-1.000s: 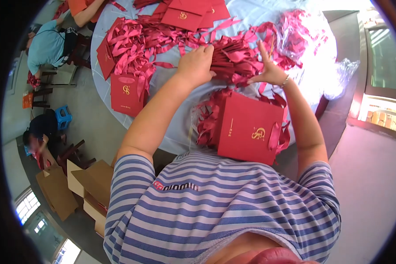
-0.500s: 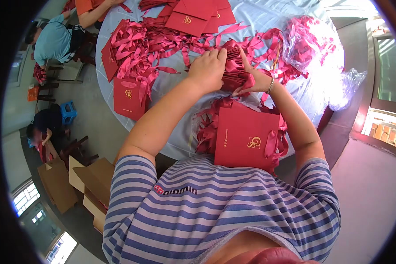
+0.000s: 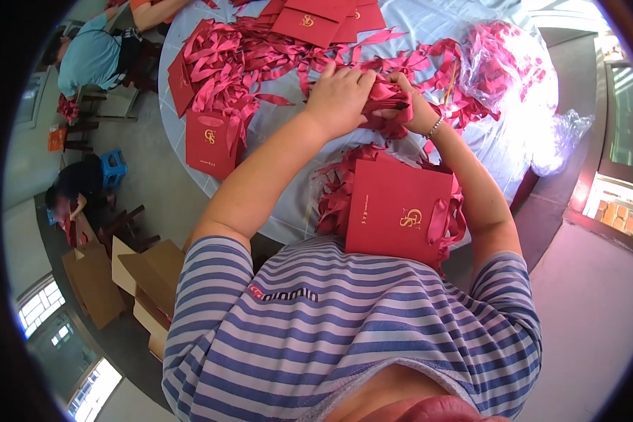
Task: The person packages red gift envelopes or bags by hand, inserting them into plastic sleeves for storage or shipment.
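Over the table, my left hand [image 3: 341, 100] grips the left side of a stack of red bags [image 3: 388, 103] with ribbons. My right hand [image 3: 416, 112], a bracelet at its wrist, holds the same stack from the right. Nearer my body, a large red bag [image 3: 395, 211] with gold lettering leans against a pile of ribboned bags. More red bags [image 3: 306, 27] lie beyond my hands, beside a long heap of red ribbons [image 3: 221, 63]. Another red bag [image 3: 209, 144] hangs near the table's left edge.
Clear plastic [image 3: 564, 141] and a plastic-wrapped ribbon bundle [image 3: 506, 63] lie on the right of the table [image 3: 274, 204]. At left are open cardboard boxes [image 3: 151, 271], a blue stool [image 3: 112, 167], and several people, one in light blue [image 3: 91, 60].
The stack between my hands has tilted and turned, its ribbons now showing on top. My right hand has shifted up and closed further around it. The whole view has moved slightly.
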`<state>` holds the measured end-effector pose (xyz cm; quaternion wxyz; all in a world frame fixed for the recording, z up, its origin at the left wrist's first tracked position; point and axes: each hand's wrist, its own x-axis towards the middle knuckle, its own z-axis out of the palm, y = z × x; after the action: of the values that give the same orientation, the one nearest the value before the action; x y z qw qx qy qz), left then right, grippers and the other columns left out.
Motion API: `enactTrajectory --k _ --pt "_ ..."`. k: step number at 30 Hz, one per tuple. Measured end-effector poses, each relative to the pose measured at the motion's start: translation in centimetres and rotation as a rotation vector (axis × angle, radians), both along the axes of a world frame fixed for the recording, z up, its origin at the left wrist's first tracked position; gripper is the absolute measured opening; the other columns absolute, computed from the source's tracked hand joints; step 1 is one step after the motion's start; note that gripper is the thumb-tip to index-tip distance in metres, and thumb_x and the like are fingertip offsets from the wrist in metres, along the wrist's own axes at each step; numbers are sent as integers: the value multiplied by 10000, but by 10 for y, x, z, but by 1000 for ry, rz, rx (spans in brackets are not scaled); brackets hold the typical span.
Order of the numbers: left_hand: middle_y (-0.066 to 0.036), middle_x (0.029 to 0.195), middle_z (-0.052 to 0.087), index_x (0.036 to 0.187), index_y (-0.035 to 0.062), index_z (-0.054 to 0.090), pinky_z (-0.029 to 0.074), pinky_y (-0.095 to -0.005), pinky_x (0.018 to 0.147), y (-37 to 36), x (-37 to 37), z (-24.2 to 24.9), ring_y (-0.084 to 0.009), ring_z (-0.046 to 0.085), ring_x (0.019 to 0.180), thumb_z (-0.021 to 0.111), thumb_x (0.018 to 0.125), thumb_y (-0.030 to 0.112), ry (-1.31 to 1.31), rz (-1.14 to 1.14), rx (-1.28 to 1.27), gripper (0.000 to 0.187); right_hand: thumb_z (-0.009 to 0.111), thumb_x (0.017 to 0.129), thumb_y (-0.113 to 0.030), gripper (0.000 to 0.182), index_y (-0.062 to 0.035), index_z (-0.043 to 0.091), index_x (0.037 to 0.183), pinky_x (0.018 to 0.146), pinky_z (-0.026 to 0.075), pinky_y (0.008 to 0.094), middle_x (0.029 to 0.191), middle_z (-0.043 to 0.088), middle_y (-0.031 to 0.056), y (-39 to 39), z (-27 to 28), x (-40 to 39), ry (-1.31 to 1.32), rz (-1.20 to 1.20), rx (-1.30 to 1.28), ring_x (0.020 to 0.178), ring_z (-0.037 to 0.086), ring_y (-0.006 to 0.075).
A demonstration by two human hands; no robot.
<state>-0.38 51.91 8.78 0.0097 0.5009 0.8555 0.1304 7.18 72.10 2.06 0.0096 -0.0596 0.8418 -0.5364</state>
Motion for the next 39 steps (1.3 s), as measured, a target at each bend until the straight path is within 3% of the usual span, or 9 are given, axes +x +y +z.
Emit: enactTrajectory --k 4,7,10,15,17,21,28,35,39 --pt "-185 1390 451 1400 18 366 272 -450 1119 -43 -12 5 -301 441 1297 845 612 447 -257 78 629 1017 819 727 -231 749 -52 340 1274 914 467 369 1143 610 148 0 1 1 -32 10 -10 1080 604 247" --pt "-213 1504 261 1471 -9 206 190 -409 1149 -80 -20 -49 -301 278 1396 676 788 542 -640 203 1096 996 825 721 -202 826 -62 294 1338 961 447 358 1193 600 153 -1 0 2 7 18 5 1134 575 252" --pt "-198 1571 104 1509 -8 61 33 -386 1173 -89 -16 -93 -270 69 1465 489 932 464 -718 227 1051 860 834 705 -159 1022 -90 154 1464 1034 394 358 1343 499 162 0 -9 -2 -15 100 -119 1249 488 252" --pt "-114 1516 284 1491 0 204 115 -341 1163 -38 -25 -101 -212 207 1424 371 1004 471 -977 113 1334 698 859 671 -143 1214 -105 -12 1517 1104 318 375 1485 326 169 -7 11 1 -74 172 -194 1345 369 248" --pt "-92 1410 418 1439 3 337 213 -329 1131 -32 -29 -99 -193 342 1337 359 1002 501 -1385 -22 1308 663 863 667 -147 1217 -89 -10 1513 1109 312 372 1497 298 166 -1 -7 -1 33 150 -170 1353 355 246" --pt "-80 1393 439 1430 43 379 258 -330 1110 -37 -20 -89 -184 368 1317 312 978 591 -1154 -67 1100 713 876 661 -184 1169 -41 60 1486 1086 347 351 1412 377 138 10 -25 -1 113 -13 -167 1313 399 223" --pt "-163 1487 305 1510 63 10 235 -378 1147 -67 -16 -90 -282 303 1381 914 559 334 -667 -12 519 1340 829 736 -158 894 -63 237 1400 992 440 329 1279 534 114 11 -16 -6 7 68 -176 1168 534 198" --pt "-137 1446 299 1491 53 33 286 -373 1128 -36 -9 -91 -283 337 1345 947 494 242 -575 30 807 1366 851 687 -152 967 -83 207 1405 1021 411 362 1297 527 143 10 14 8 31 77 -120 1215 509 238" --pt "-156 1428 300 1456 58 137 293 -393 1129 -37 5 -118 -314 329 1346 948 477 259 -643 85 719 1287 868 665 -135 1251 -146 -54 1510 1056 385 373 1353 501 159 15 -2 19 -74 108 -110 1251 487 249"
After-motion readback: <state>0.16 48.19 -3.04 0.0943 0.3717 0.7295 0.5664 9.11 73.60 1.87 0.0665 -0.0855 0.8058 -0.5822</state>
